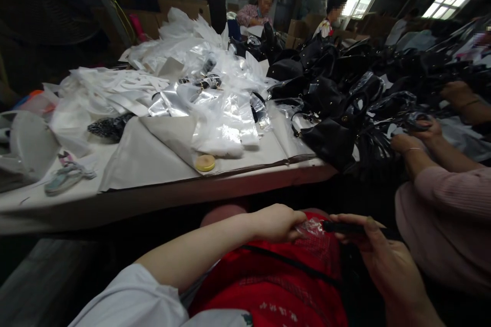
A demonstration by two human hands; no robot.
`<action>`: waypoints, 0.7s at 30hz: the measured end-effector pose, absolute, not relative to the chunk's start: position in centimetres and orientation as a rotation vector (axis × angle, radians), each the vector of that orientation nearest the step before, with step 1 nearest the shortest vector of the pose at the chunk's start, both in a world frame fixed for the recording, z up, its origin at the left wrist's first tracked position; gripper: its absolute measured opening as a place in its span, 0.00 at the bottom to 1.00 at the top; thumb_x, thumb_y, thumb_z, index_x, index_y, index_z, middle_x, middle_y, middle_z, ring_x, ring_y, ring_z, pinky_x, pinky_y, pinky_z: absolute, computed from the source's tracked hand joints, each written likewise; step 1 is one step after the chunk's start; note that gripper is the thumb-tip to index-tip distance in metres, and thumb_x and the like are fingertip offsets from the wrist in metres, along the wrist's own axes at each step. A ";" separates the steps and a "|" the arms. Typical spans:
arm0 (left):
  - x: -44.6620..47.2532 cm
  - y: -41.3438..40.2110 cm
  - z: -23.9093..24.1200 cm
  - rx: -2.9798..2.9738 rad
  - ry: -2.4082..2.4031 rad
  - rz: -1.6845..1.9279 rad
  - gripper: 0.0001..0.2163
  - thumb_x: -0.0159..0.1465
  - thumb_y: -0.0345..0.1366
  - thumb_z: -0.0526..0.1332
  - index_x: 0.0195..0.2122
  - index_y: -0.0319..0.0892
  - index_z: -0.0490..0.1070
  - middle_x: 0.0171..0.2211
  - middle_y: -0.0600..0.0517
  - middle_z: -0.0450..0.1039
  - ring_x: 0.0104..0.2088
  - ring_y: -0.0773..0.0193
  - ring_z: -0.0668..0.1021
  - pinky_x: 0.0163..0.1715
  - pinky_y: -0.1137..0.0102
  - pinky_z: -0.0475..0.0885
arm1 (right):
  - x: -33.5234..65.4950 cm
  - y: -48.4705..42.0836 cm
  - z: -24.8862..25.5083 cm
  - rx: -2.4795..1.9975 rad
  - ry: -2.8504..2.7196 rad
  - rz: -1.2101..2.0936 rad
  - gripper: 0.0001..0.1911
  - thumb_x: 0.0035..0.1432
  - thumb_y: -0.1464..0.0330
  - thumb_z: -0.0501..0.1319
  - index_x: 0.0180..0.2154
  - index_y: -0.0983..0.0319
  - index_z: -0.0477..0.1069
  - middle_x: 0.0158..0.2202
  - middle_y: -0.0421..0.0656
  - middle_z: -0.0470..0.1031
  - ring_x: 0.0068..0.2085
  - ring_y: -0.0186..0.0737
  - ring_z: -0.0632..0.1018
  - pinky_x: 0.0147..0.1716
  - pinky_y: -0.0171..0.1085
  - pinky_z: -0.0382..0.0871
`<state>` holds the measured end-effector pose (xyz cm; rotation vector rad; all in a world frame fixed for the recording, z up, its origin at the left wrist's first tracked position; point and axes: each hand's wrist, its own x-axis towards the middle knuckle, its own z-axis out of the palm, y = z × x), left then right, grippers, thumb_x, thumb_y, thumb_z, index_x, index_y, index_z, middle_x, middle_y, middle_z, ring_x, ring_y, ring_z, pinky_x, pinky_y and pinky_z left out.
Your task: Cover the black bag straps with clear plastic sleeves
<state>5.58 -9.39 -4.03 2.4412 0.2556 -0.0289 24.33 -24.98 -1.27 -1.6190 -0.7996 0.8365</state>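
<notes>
Over my lap, my left hand [278, 222] pinches a crumpled piece of transparent plastic film [313, 226]. My right hand [387, 253] grips a dark black strap [347, 227] between thumb and fingers. The strap's left end meets the film in the gap between my two hands. Whether the film is wrapped around that end or only touches it, I cannot tell. Toward the right, the strap runs into shadow and its far part is hidden. Below both hands lies a red apron [291, 276] with pale printing.
A pale-covered table [264, 156] holds heaped transparent plastic bags [230, 117], black handbags [326, 135], a yellow tape roll [205, 162] and a small grey-green item [67, 179]. A co-worker's hands [416, 138] work close at my right. Other people sit beyond the table.
</notes>
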 end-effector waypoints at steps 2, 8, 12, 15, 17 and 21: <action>5.5 -9.7 -4.2 2.372 0.245 -0.081 0.11 0.66 0.45 0.59 0.41 0.42 0.69 0.31 0.53 0.72 0.28 0.66 0.71 0.27 0.73 0.60 | 24.7 -24.8 -1.6 -1.586 -0.794 0.855 0.23 0.62 0.50 0.60 0.38 0.62 0.81 0.41 0.51 0.82 0.39 0.46 0.83 0.40 0.37 0.80; 5.8 -10.2 -5.5 1.784 0.219 -0.135 0.23 0.56 0.56 0.67 0.40 0.41 0.70 0.29 0.57 0.71 0.29 0.68 0.72 0.30 0.75 0.64 | 25.8 -25.0 -2.9 -1.510 -0.708 0.945 0.22 0.60 0.51 0.62 0.40 0.62 0.81 0.36 0.52 0.83 0.42 0.51 0.83 0.43 0.44 0.80; 6.3 -10.4 -5.6 1.492 0.117 -0.111 0.24 0.61 0.61 0.58 0.36 0.41 0.68 0.26 0.56 0.71 0.31 0.68 0.74 0.39 0.73 0.67 | 26.1 -24.9 -3.6 -1.428 -0.664 0.948 0.21 0.59 0.51 0.63 0.39 0.61 0.81 0.36 0.52 0.83 0.40 0.50 0.83 0.43 0.45 0.79; 7.1 -10.7 -5.1 1.512 0.145 -0.081 0.26 0.64 0.63 0.51 0.35 0.41 0.67 0.24 0.56 0.69 0.30 0.68 0.72 0.39 0.73 0.67 | 25.8 -24.7 -3.6 -1.424 -0.738 0.965 0.22 0.62 0.50 0.60 0.41 0.61 0.81 0.38 0.51 0.82 0.41 0.50 0.82 0.45 0.48 0.78; 7.8 -10.8 -5.0 1.584 0.204 -0.068 0.28 0.65 0.64 0.46 0.33 0.41 0.65 0.26 0.55 0.69 0.30 0.67 0.71 0.37 0.73 0.66 | 25.4 -24.4 -3.5 -1.459 -0.867 0.950 0.24 0.65 0.51 0.55 0.42 0.60 0.81 0.41 0.51 0.82 0.45 0.51 0.81 0.49 0.50 0.75; 9.6 -10.2 -6.3 1.725 0.261 -0.018 0.32 0.62 0.69 0.41 0.29 0.42 0.62 0.26 0.55 0.61 0.28 0.67 0.64 0.31 0.73 0.63 | 25.5 -23.3 -3.9 -1.502 -1.079 0.796 0.26 0.68 0.50 0.49 0.44 0.56 0.81 0.47 0.49 0.80 0.52 0.51 0.77 0.58 0.53 0.65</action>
